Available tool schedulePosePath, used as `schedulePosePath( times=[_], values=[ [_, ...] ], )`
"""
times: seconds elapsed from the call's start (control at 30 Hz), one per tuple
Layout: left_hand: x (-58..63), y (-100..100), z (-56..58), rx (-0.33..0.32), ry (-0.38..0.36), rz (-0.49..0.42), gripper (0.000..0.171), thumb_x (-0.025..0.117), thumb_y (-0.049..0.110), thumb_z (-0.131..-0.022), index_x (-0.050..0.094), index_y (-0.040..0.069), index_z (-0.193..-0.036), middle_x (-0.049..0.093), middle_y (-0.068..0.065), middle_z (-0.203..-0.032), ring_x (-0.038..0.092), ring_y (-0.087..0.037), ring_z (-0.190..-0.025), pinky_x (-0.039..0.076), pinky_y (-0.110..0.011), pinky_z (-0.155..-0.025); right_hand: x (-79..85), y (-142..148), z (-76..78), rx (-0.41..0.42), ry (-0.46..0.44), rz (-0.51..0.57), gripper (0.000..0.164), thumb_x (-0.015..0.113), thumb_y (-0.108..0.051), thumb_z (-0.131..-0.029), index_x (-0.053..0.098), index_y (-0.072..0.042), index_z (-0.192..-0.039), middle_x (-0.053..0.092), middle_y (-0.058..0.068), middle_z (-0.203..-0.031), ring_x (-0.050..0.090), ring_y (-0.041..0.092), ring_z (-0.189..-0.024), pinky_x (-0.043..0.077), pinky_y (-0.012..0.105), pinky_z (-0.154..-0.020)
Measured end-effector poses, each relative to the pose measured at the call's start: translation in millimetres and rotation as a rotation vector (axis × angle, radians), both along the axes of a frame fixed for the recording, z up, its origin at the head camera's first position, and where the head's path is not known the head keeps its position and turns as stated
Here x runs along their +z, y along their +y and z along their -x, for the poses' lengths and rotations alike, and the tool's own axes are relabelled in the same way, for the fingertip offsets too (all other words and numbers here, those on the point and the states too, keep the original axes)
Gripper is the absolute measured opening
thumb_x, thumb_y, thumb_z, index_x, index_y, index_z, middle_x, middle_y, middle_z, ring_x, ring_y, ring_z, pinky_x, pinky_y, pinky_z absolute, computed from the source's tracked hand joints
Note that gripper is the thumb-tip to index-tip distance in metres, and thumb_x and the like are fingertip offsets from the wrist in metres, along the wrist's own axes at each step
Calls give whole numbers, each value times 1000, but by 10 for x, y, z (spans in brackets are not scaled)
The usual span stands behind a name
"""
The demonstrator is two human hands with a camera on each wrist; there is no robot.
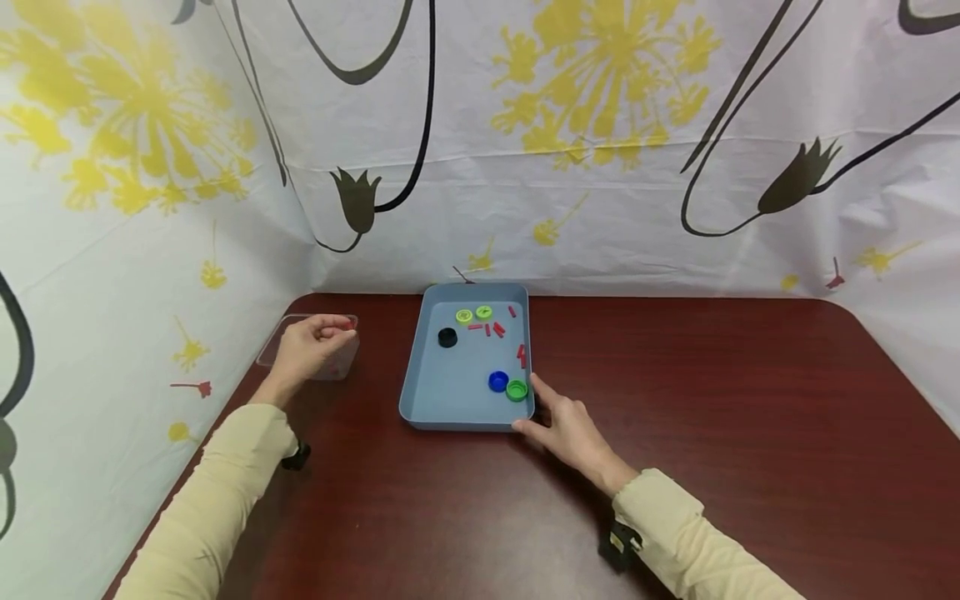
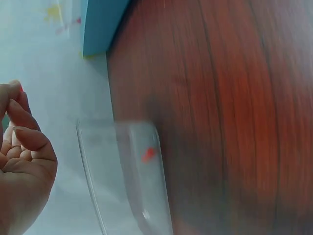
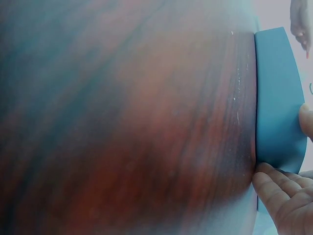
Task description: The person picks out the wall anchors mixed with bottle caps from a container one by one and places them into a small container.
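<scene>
My left hand (image 1: 311, 350) is over the clear plastic box (image 1: 341, 362) at the far left of the table, pinching a small red stick (image 1: 350, 325) between thumb and fingertips. In the left wrist view, another red piece (image 2: 148, 154) shows through the box wall. My right hand (image 1: 570, 429) touches the near right corner of the blue-grey tray (image 1: 457, 400), thumb at the front and straight fingers along the right side. Inside the tray lie several red sticks (image 1: 498, 330), a blue cap (image 1: 498, 382), a green cap (image 1: 517, 390), a black cap (image 1: 447, 337) and two yellow-green caps (image 1: 484, 312).
The dark reddish wooden table (image 1: 712, 400) extends on both sides of the tray. A white cloth with yellow and grey flower prints (image 1: 450, 125) hangs behind the table and along its left side.
</scene>
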State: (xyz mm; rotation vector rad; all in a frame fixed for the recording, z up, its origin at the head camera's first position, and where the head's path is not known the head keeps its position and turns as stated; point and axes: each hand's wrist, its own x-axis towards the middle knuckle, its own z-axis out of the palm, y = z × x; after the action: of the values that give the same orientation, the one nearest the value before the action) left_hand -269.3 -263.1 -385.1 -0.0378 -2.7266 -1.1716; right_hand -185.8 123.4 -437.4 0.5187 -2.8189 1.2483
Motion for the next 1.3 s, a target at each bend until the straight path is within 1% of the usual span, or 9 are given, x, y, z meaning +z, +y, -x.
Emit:
schedulePosePath(
  times=[0.13,0.2,0.33,0.5,0.77,0.83,1.0,1.17,1.3],
  values=[
    [2,-185,-6,22,4,46,36,68,29,-92,69,0,-113,72,-19,-101,51,16,-71,44,-11,-64,-4,-10,-3,3,-21,10,78,75,-20,-87,34,6,-148,58,27,-133,70,34,-101,58,37,-80],
    [6,-251,-9,17,-2,55,35,68,25,-92,68,-4,-112,72,-18,-98,49,16,-69,43,-11,-63,-8,-13,-2,4,-17,8,78,75,-21,-87,34,6,-148,54,26,-138,64,33,-116,57,40,-86],
    [1,-328,-8,1,-12,74,33,69,17,-91,67,-9,-110,72,-21,-91,48,14,-65,42,-12,-60,-8,-10,0,1,-16,8,78,75,-20,-87,34,6,-148,52,26,-140,63,33,-117,56,41,-87],
    [6,-354,-20,0,-27,120,32,70,15,-89,66,-10,-109,72,-26,-93,47,13,-63,41,-14,-59,-4,-6,-4,-2,-12,5,78,75,-20,-86,34,6,-148,52,26,-140,62,33,-118,56,41,-87],
    [-4,-382,-18,12,-41,157,32,70,14,-89,65,-11,-109,67,-10,-77,43,2,-58,37,-19,-54,4,-6,-3,4,-12,16,78,75,-20,-87,34,7,-148,54,27,-138,64,34,-115,57,41,-86],
    [-2,-374,-15,9,-28,158,31,70,13,-89,66,-11,-109,69,-12,-75,48,1,-57,38,-18,-53,7,-7,-2,4,-9,13,78,75,-20,-87,34,7,-147,54,26,-137,64,33,-115,57,41,-86],
    [35,-248,-19,-4,-2,171,29,70,14,-88,68,-7,-108,74,-19,-82,65,-7,-62,42,-17,-55,10,-4,-1,2,-4,4,77,75,-20,-87,35,7,-147,54,26,-138,64,33,-116,57,41,-86],
    [80,-14,-3,-40,-3,206,27,71,21,-89,71,1,-107,75,-15,-88,58,-1,-67,45,-23,-63,11,-1,-3,0,-6,7,77,75,-19,-87,35,7,-147,55,26,-137,64,33,-115,57,41,-86],
    [123,241,28,-120,-14,175,25,71,21,-89,72,3,-107,75,-15,-92,58,-4,-69,47,-26,-67,12,0,-4,-2,-4,9,77,75,-19,-87,35,6,-147,56,26,-136,65,33,-114,57,41,-85]
  ],
)
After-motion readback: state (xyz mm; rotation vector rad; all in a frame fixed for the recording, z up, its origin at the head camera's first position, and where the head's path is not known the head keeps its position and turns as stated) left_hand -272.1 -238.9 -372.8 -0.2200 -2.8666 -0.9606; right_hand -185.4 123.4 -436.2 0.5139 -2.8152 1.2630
